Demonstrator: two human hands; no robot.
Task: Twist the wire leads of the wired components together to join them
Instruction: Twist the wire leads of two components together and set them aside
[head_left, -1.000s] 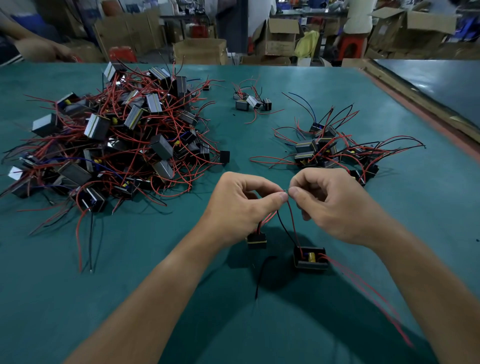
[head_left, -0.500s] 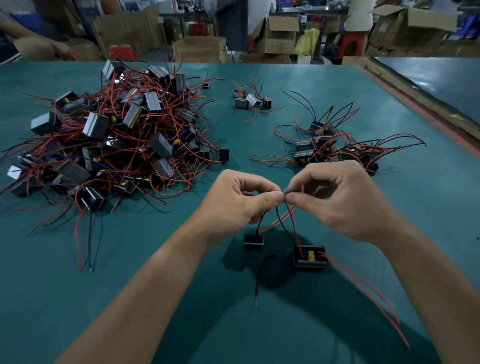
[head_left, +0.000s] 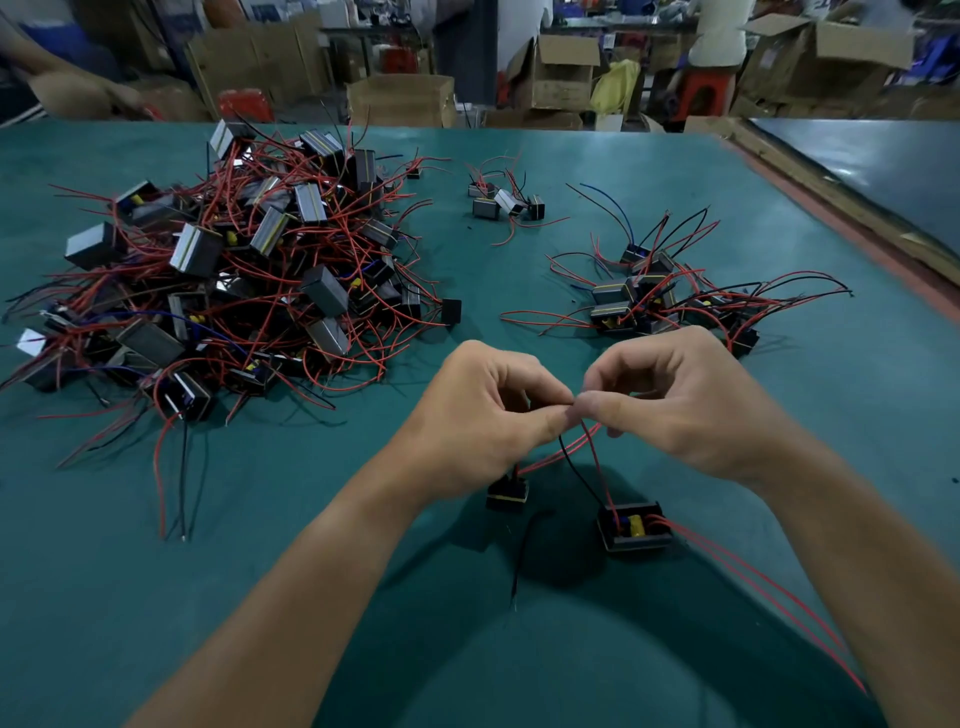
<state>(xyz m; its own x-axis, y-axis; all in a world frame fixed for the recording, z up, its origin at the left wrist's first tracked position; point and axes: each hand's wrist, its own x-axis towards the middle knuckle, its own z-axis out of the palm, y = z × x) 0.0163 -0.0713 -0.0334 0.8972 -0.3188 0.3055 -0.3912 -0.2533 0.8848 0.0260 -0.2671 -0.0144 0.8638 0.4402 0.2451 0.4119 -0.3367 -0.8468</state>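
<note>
Left hand pinches the leads above the small part. My right hand pinches the same ends, fingertips touching, over the coil part on the worktop. I should hold left firm, roll right, ends aligned.

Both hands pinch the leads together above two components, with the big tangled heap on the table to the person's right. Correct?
No: the head view shows the big heap on the person's left. The rest holds: the left hand and right hand pinch the leads together.
</note>
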